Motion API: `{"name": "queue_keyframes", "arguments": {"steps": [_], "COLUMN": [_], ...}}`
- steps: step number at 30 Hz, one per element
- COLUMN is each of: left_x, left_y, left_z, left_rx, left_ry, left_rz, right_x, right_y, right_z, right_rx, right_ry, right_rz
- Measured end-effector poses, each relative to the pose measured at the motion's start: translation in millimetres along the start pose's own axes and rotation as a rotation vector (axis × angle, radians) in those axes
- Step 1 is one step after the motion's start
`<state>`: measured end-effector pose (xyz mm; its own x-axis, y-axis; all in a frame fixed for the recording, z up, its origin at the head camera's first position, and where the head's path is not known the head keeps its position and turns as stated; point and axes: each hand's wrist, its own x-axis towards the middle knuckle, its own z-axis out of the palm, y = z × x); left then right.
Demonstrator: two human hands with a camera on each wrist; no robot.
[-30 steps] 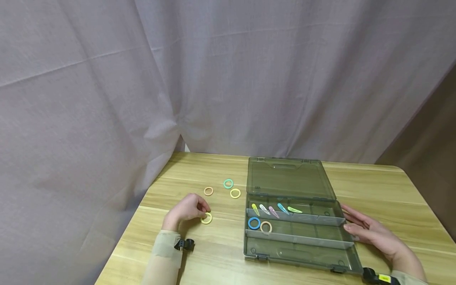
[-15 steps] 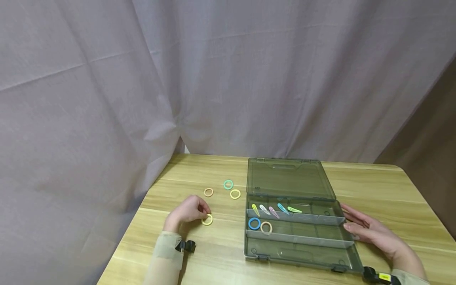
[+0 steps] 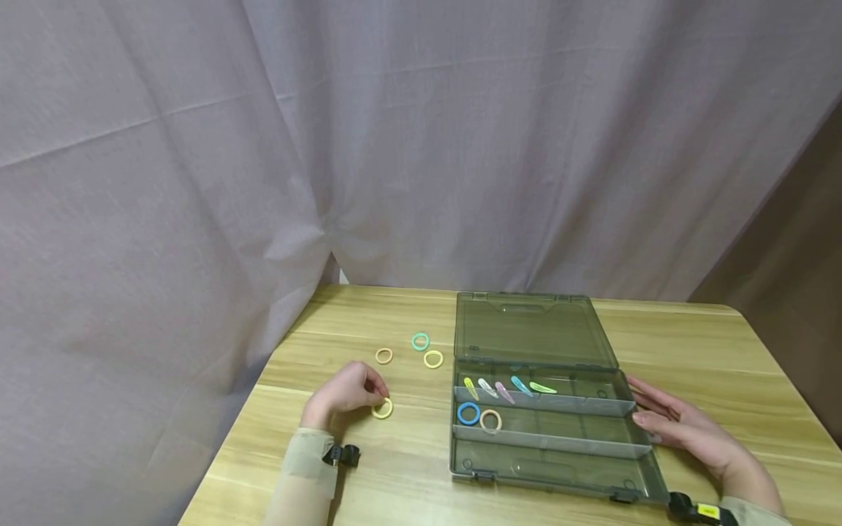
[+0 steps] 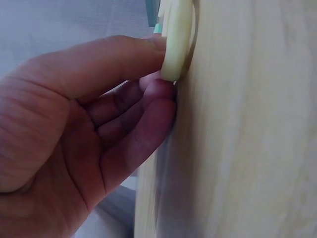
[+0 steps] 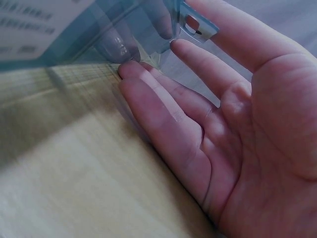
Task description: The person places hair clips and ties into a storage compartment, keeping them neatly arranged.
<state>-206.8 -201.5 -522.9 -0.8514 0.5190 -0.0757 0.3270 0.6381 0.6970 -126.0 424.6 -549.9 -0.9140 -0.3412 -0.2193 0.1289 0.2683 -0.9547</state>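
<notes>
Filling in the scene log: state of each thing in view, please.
Box: open
Lid: folded back
Left hand: pinching near yellow ring
Near yellow ring: pinched at its edge
Right hand: fingers extended, at box's right side
Orange ring, green ring, far yellow ring: loose on table
Blue ring, tan ring: in middle compartment
Five clips: in back compartment; snapped or not, too small to tell

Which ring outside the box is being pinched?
The front yellow ring, pinched by the left hand; the other yellow ring, green ring and orange ring lie farther back.
</notes>
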Motion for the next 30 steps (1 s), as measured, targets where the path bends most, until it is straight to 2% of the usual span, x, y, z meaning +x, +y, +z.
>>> {"name": "queue_keyframes", "arguments": {"steps": [18, 23, 30], "left_x": [-1.3, -0.7, 1.6], "left_y": [-1.8, 1.2, 9.3], "left_z": [-1.4, -2.0, -2.1], "left_rx": [0.005, 0.01, -0.001], "left_ry": [0.059, 0.087, 0.082], "left_rz": [-0.019, 0.009, 0.046], "right_x": [-1.0, -1.0, -0.5], "right_y": [0, 0, 1], "right_z": [3, 2, 1], "right_rx": [0.007, 0.004, 0.009], "right_ry": [0.009, 0.012, 0.006], "right_rz": [-0.03, -0.031, -0.025]}}
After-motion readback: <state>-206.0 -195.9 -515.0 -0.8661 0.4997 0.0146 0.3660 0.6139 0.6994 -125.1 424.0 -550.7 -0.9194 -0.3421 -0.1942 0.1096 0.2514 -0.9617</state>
